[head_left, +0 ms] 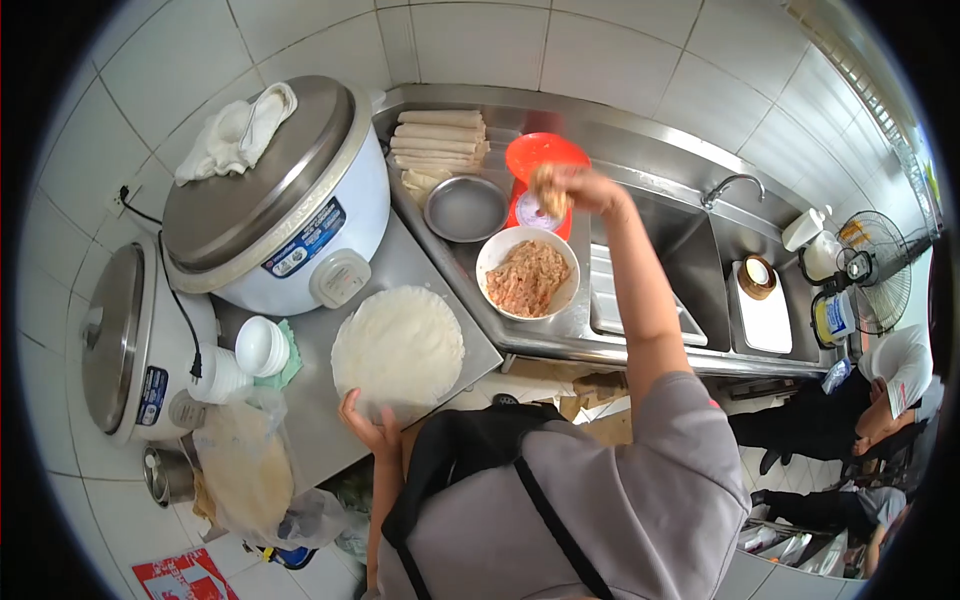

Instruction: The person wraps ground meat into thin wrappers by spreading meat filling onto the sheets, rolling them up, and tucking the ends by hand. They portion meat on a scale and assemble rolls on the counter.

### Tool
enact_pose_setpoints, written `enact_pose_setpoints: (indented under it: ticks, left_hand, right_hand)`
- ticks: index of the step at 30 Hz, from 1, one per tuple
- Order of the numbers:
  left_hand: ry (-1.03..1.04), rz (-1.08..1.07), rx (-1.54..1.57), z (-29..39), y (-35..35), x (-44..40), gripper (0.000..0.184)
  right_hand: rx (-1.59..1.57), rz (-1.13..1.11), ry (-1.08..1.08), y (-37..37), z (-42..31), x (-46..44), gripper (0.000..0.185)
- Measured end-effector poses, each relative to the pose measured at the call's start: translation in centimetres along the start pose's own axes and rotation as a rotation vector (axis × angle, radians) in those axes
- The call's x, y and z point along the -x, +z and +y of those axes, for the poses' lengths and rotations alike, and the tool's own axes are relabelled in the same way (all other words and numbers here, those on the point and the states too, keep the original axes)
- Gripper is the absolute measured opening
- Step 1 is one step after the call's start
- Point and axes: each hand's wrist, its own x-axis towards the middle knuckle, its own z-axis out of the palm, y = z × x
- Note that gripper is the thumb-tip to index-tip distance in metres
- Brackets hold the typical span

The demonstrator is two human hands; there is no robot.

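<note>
My right hand [590,190] is closed on a lump of meat filling [547,190], partly blurred, above the dial of a red kitchen scale [566,226]. The scale's round red pan [545,150] lies just behind it. Below sits a white bowl [484,262] of the same pinkish minced filling [528,278]. My left hand [370,422], fingers apart, rests at the near edge of a round, pale wrapper sheet [398,345] on the steel counter. How many sheets lie there, I cannot tell.
Rolled wrappers [438,138] line the back beside a round metal pan [466,208]. Two large rice cookers [285,190] [125,340] stand left, near stacked white bowls [262,345] and bagged wrappers [245,465]. At right are a sink [690,260], a fan [870,270] and other people [820,415].
</note>
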Motion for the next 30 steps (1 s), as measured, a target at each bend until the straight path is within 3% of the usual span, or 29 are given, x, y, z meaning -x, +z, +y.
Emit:
enact_pose_setpoints:
  ticks: [4, 5, 8, 14, 18, 20, 23, 26, 27, 30]
  left_hand:
    - [-0.043, 0.01, 0.002, -0.4, 0.0, 0.3, 0.044]
    - [-0.027, 0.014, -0.004, -0.3, 0.1, 0.1, 0.044]
    - [-0.015, 0.002, -0.016, 0.1, 0.2, -0.1, 0.042]
    - [-0.024, -0.012, -0.049, 0.4, 0.2, -0.2, 0.042]
    - [-0.019, 0.016, -0.075, 0.1, 0.4, 0.2, 0.042]
    - [-0.024, 0.017, -0.067, 0.1, 0.4, 0.3, 0.042]
    - [-0.031, 0.022, -0.061, 0.0, 0.4, 0.2, 0.042]
    - [-0.029, 0.002, -0.058, -0.3, 0.4, 0.5, 0.041]
    - [-0.023, -0.011, -0.056, -0.5, 0.4, 0.4, 0.041]
    - [-0.024, -0.005, -0.053, -0.7, 0.4, 0.4, 0.041]
  right_hand:
    - [0.198, 0.433, 0.119, -3.7, -3.0, -3.5, 0.042]
    - [0.358, 0.61, 0.193, -3.9, -2.9, -4.3, 0.028]
    - [1.054, 0.65, 0.53, -7.4, -1.0, -6.8, 0.02]
    - [1.505, 0.561, 0.422, -9.3, 0.7, -8.4, 0.023]
    - [1.647, 0.786, 0.409, -7.6, 0.3, -7.9, 0.024]
    - [1.763, 0.904, 0.252, -7.9, 1.0, -7.5, 0.028]
    - [1.473, 1.091, 0.092, -6.8, -0.5, -7.1, 0.024]
    - [1.437, 0.958, 0.477, -3.0, -1.7, -6.8, 0.024]
    - [1.563, 1.012, 0.284, -4.2, -0.3, -6.9, 0.024]
    - [1.395, 1.151, -0.297, -5.5, 0.4, -7.1, 0.026]
